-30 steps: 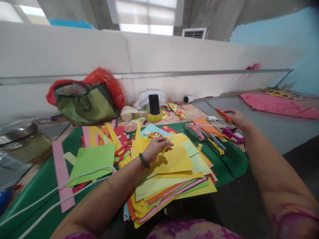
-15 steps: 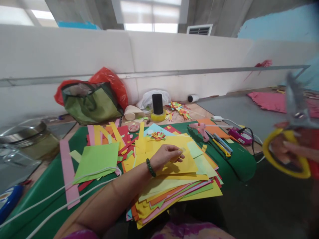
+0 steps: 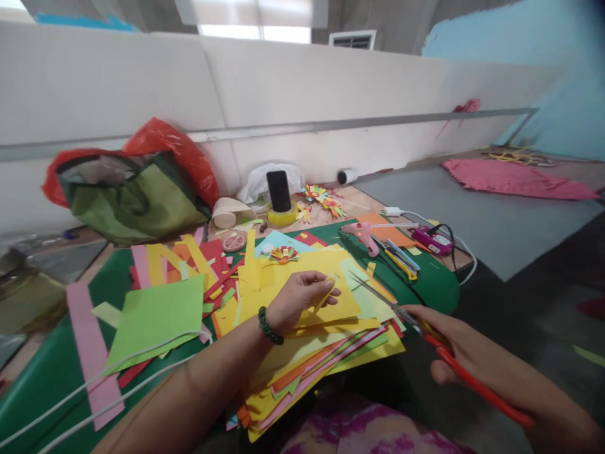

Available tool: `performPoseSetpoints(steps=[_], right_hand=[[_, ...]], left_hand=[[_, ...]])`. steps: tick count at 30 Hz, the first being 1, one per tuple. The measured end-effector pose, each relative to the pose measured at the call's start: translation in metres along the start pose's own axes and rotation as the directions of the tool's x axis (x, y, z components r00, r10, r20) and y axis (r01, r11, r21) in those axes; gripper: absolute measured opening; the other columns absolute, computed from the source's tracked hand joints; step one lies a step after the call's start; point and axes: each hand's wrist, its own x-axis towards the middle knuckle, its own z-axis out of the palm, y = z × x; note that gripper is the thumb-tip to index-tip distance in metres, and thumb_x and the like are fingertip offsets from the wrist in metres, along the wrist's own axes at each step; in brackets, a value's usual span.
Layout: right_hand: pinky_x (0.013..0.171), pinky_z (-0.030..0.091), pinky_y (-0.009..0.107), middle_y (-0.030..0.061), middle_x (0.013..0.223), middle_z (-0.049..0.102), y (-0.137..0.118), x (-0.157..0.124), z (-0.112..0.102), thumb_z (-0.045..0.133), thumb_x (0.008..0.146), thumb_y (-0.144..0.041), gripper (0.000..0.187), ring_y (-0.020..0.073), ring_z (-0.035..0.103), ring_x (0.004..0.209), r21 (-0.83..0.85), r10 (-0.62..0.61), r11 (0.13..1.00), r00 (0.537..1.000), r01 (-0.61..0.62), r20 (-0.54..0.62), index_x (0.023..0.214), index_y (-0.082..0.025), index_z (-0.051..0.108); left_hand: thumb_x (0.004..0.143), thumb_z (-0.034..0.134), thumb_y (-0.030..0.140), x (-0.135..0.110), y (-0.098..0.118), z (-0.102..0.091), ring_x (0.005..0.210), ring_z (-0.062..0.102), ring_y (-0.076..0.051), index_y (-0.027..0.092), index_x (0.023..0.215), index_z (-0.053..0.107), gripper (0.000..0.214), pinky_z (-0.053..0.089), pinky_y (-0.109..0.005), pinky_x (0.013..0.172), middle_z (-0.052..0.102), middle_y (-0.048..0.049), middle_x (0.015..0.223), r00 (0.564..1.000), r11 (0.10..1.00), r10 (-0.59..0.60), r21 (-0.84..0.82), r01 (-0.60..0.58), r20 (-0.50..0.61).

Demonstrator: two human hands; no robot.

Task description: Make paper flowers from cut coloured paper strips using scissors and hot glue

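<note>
My left hand, a dark green bead bracelet at its wrist, pinches a small piece of yellow paper between thumb and fingers. It is over the pile of coloured paper sheets, where yellow lies uppermost. To the right, my right hand is closed around scissors with red and yellow handles. Their blades are slightly parted, and the tips point left at the yellow piece without touching it. A small layered paper flower lies on the back of the pile.
A pink glue gun and cutters lie right of the pile. A light green sheet and paper strips are at left, crossed by white cables. Behind stand a phone, yellow tape and a green bag.
My right hand has brought the scissors from the far right, raised, down and left to the edge of the paper pile. My left hand still pinches the yellow piece. The view has turned slightly right.
</note>
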Motion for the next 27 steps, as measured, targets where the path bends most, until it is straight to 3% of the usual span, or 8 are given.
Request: performPoseSetpoints(steps=[3,4,11,16,27], right_hand=[[0.078,0.053,0.037,0.0042,0.072,0.070,-0.007,0.000,0.003,0.063,0.071,-0.056,0.069,0.0303,0.067,0.081,0.091,0.008,0.995,0.975,-0.030,0.224,0.128,-0.018,0.059],[0.079,0.053,0.037,0.0035,0.070,0.069,-0.008,0.000,0.005,0.063,0.072,-0.054,0.070,0.0297,0.067,0.080,0.107,0.018,0.993,0.968,-0.046,0.250,0.131,-0.017,0.057],[0.080,0.051,0.032,0.0040,0.102,0.071,-0.013,0.004,0.011,0.069,0.072,-0.040,0.058,0.0282,0.065,0.092,0.239,-0.026,0.970,0.968,-0.036,0.250,0.126,-0.021,0.061],[0.076,0.050,0.026,0.0004,0.101,0.071,-0.014,0.009,0.015,0.072,0.070,-0.030,0.054,0.0244,0.063,0.090,0.248,-0.058,0.969,0.959,-0.013,0.276,0.123,-0.021,0.063],[0.074,0.052,0.025,-0.0009,0.097,0.073,-0.015,0.008,0.016,0.071,0.073,-0.048,0.052,0.0243,0.066,0.086,0.206,-0.032,0.978,0.970,-0.018,0.240,0.118,-0.022,0.069]], left_hand=[[0.046,0.091,0.042,-0.002,0.002,0.002,0.060,0.066,-0.014,0.012,0.065,0.061,0.046,0.046,-0.023,0.060,0.072,-0.0057,0.066,1.000,1.000,-0.016,0.008,0.016,0.012],[0.046,0.091,0.042,-0.002,0.001,0.003,0.061,0.066,-0.014,0.012,0.065,0.061,0.046,0.047,-0.023,0.060,0.072,-0.0056,0.066,1.000,1.000,-0.018,0.011,0.018,0.013],[0.047,0.090,0.043,-0.002,-0.003,0.004,0.059,0.066,-0.014,0.012,0.063,0.065,0.043,0.048,-0.025,0.063,0.073,-0.0065,0.068,0.999,0.999,-0.019,0.038,0.018,0.029],[0.049,0.090,0.040,-0.003,-0.004,0.006,0.060,0.065,-0.013,0.011,0.062,0.066,0.039,0.050,-0.027,0.068,0.071,-0.0060,0.066,0.998,1.000,-0.015,0.020,0.013,0.066],[0.046,0.091,0.039,-0.004,-0.005,0.006,0.061,0.065,-0.014,0.011,0.061,0.064,0.042,0.050,-0.026,0.068,0.070,-0.0064,0.064,0.997,0.998,-0.052,-0.029,0.054,0.065]])
